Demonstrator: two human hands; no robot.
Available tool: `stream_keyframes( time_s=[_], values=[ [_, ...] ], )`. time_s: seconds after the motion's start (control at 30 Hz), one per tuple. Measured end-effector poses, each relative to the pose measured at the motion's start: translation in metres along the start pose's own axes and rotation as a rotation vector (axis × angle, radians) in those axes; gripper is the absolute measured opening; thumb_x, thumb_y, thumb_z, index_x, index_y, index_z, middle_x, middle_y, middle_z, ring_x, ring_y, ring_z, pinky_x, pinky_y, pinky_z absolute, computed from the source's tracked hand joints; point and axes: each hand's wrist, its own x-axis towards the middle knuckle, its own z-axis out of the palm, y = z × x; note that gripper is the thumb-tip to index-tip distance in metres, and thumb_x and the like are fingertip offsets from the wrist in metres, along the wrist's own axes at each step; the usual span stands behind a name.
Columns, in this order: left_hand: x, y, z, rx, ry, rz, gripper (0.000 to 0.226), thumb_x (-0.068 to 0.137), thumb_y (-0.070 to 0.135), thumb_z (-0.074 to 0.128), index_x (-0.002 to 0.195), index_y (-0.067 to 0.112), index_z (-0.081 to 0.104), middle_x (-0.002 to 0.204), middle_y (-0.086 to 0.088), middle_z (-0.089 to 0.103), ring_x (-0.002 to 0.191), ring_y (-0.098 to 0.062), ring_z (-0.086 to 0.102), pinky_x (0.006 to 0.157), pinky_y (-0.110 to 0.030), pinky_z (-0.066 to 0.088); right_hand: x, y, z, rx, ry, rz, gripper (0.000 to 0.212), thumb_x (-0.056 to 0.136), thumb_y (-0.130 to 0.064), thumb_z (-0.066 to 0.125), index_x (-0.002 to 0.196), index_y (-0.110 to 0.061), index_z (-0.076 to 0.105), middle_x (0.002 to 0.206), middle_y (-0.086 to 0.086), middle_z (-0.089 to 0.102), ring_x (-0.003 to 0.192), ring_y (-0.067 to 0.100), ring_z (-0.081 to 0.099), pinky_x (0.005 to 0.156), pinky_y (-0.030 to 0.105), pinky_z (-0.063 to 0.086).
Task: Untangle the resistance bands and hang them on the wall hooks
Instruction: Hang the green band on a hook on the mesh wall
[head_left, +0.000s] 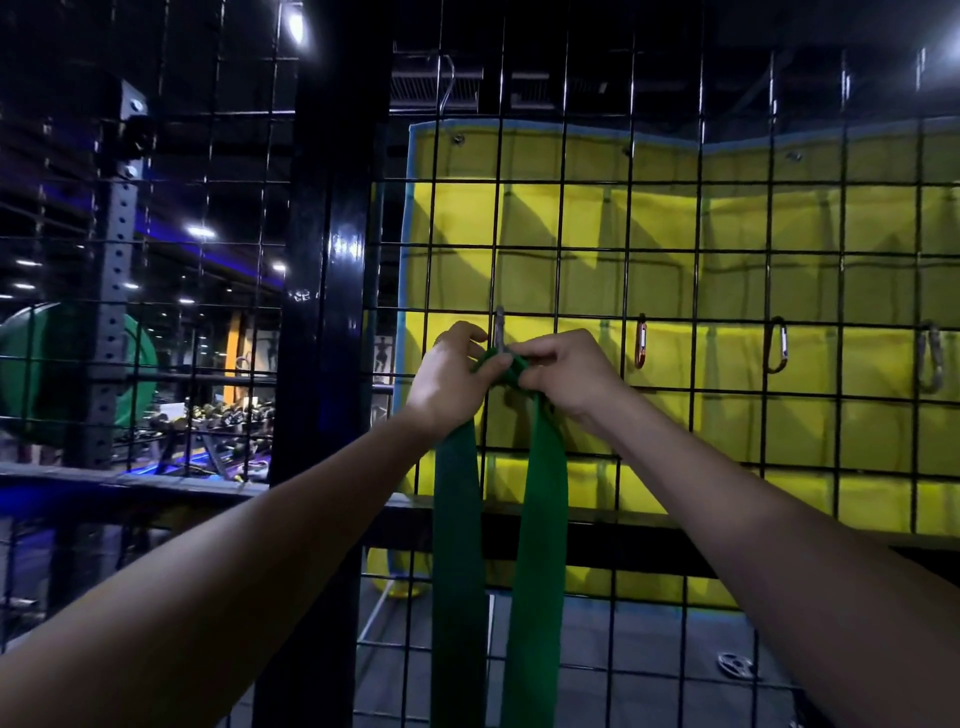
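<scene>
Both forearms fill the bottom of the shot, reaching up to a black wire grid (597, 249) with a yellow mat (727, 218) behind it. Going left to right: left hand (451, 375) is curled with fingers pinching the bunched top of the green band (537, 509), right hand (563, 370) is pinching the same bunch from the other side, knuckles nearly touching the left. Right above them a grey clip (500, 328) hangs on the grid, and the band's fold sits right at its bottom end; can't tell if it's actually through yet, the fingers hide it. Further right are three more clips, a red one (641, 342), then two others, all empty. Band looks like flat rubbery latex, light and floppy, two wide strands hanging straight down with no visible twist. I'd guess it's grippy rather than slick but wants to spring flat, so pinching it scrunched narrow at the very top of the loop seems the right hold.
</scene>
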Motion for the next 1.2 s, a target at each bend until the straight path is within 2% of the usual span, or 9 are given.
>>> stream_keyframes(
  time_s=[0.07,0.13,0.27,0.4,0.7,0.93,1.0,1.1,1.2],
  values=[
    [-0.004,-0.002,-0.004,0.028,-0.013,0.037,0.036,0.084,0.019,0.067,0.115,0.008,0.053,0.095,0.001,0.056,0.081,-0.009,0.056,0.061,-0.01,0.043,0.001,-0.004,0.0,-0.072,-0.028,-0.009,0.038,0.077,0.006,0.065,0.112,-0.007,0.067,0.104,0.007,0.067,0.095,0.019,0.061,0.081,0.029,0.05],
    [-0.004,-0.004,-0.009,0.08,-0.016,0.073,0.028,0.08,0.013,0.071,0.105,0.012,0.06,0.087,0.008,0.056,0.074,-0.001,0.053,0.057,-0.005,0.04,0.004,-0.008,0.0,-0.181,-0.05,-0.027,0.036,0.077,0.004,0.066,0.111,-0.006,0.066,0.105,0.006,0.065,0.096,0.017,0.059,0.077,0.027,0.046],
    [0.001,-0.006,-0.014,0.189,-0.041,0.137,0.019,0.078,0.018,0.072,0.095,0.024,0.065,0.092,0.009,0.064,0.089,-0.013,0.06,0.074,-0.031,0.049,0.012,-0.012,0.002,-0.402,-0.027,-0.06,0.028,0.078,-0.001,0.067,0.104,-0.012,0.065,0.105,0.004,0.063,0.096,0.019,0.058,0.08,0.03,0.047],
    [0.0,-0.003,-0.015,0.296,0.015,0.137,0.016,0.081,0.027,0.07,0.095,0.029,0.066,0.089,0.016,0.06,0.08,-0.008,0.056,0.058,-0.023,0.037,0.015,-0.01,0.005,-0.526,0.053,-0.1,0.022,0.08,-0.005,0.068,0.098,-0.015,0.067,0.102,0.005,0.067,0.093,0.02,0.061,0.082,0.033,0.052],
    [0.003,0.0,-0.006,0.383,0.179,0.117,0.009,0.083,0.023,0.067,0.087,0.03,0.065,0.11,0.015,0.059,0.081,-0.008,0.055,0.067,-0.027,0.037,0.014,-0.002,0.013,-0.492,0.214,-0.195,0.017,0.082,-0.005,0.063,0.091,-0.017,0.071,0.095,0.004,0.069,0.089,0.023,0.063,0.08,0.038,0.054],
    [-0.014,-0.008,-0.001,0.134,0.192,0.087,0.022,0.083,0.012,0.066,0.104,0.019,0.07,0.108,0.001,0.063,0.089,-0.014,0.058,0.079,-0.036,0.051,-0.003,0.012,0.015,-0.291,0.174,-0.19,0.041,0.08,-0.001,0.064,0.116,-0.022,0.066,0.113,0.003,0.069,0.109,0.023,0.061,0.097,0.04,0.049],
    [-0.022,-0.01,-0.002,0.074,0.151,0.1,0.035,0.082,0.003,0.062,0.115,0.016,0.066,0.112,0.0,0.061,0.095,-0.013,0.057,0.082,-0.027,0.05,-0.012,0.017,0.012,-0.251,0.099,-0.187,0.053,0.08,0.003,0.061,0.127,-0.022,0.058,0.122,0.004,0.064,0.115,0.019,0.058,0.102,0.032,0.045],
    [-0.039,-0.013,-0.002,-0.012,0.069,0.131,0.056,0.077,-0.01,0.055,0.127,0.015,0.057,0.113,0.005,0.053,0.1,-0.007,0.049,0.074,0.001,0.039,-0.024,0.024,0.011,-0.14,-0.002,-0.152,0.067,0.079,0.006,0.06,0.138,-0.022,0.045,0.132,0.003,0.057,0.121,0.017,0.054,0.103,0.027,0.041],
    [-0.048,-0.019,0.0,-0.101,0.008,0.11,0.065,0.073,-0.01,0.055,0.131,0.019,0.052,0.115,0.007,0.05,0.109,-0.009,0.05,0.076,0.003,0.037,-0.031,0.026,0.013,-0.072,-0.063,-0.12,0.079,0.077,0.011,0.06,0.143,-0.025,0.036,0.142,0.001,0.047,0.128,0.015,0.047,0.103,0.025,0.04]
  ],
)
